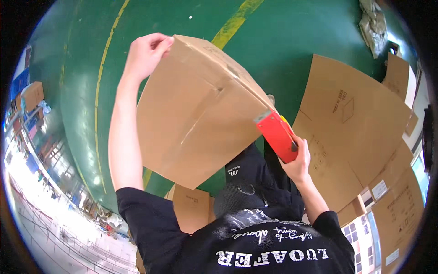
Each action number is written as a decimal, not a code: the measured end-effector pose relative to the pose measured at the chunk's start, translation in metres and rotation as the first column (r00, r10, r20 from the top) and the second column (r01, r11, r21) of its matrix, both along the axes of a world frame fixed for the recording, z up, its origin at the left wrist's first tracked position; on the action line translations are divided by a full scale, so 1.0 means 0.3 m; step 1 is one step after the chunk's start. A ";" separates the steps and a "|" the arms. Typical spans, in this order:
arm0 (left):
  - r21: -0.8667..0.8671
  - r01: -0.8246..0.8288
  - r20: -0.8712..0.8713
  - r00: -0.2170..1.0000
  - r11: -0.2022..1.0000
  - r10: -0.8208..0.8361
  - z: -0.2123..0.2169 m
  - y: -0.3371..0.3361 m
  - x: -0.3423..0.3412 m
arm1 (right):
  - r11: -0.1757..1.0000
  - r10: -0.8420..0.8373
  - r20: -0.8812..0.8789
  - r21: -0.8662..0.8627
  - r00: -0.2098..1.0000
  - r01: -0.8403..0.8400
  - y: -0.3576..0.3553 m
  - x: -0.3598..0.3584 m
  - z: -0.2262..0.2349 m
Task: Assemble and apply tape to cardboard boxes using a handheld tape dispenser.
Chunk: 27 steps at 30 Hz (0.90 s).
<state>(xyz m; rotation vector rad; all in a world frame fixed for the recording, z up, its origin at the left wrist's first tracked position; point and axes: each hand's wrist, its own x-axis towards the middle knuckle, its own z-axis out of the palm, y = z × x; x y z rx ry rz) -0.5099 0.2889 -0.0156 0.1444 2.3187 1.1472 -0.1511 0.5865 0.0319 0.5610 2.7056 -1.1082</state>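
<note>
Brown folded cardboard box (pixel 196 109) being taped.
Its twelve-o'clock corner is gripped by the left hand (pixel 145 54); the red tape dispenser (pixel 277 134), clasped by the right hand (pixel 299 160), should be kept flat along the seam.

Black short-sleeved shirt, white lettering

Green painted floor (pixel 292 36) with yellow lines (pixel 235 20). Flattened cardboard sheets (pixel 351 118) lie on it at right (overlapping), crumpled wrapping (pixel 374 25) beyond them.
</note>
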 end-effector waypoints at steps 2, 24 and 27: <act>0.000 0.039 -0.008 0.999 0.999 -0.039 -0.066 0.001 -0.022 | 1.000 0.013 0.007 0.027 1.000 -0.013 -0.002 -0.016 0.005; -0.056 -0.064 -0.124 0.991 0.996 0.057 -0.269 -0.119 -0.184 | 0.999 0.035 -0.010 -0.011 0.999 -0.035 -0.176 -0.281 0.048; -0.047 -0.056 -0.091 0.995 0.997 0.051 -0.285 -0.118 -0.175 | 0.999 0.049 -0.031 0.004 0.998 -0.049 -0.169 -0.281 0.049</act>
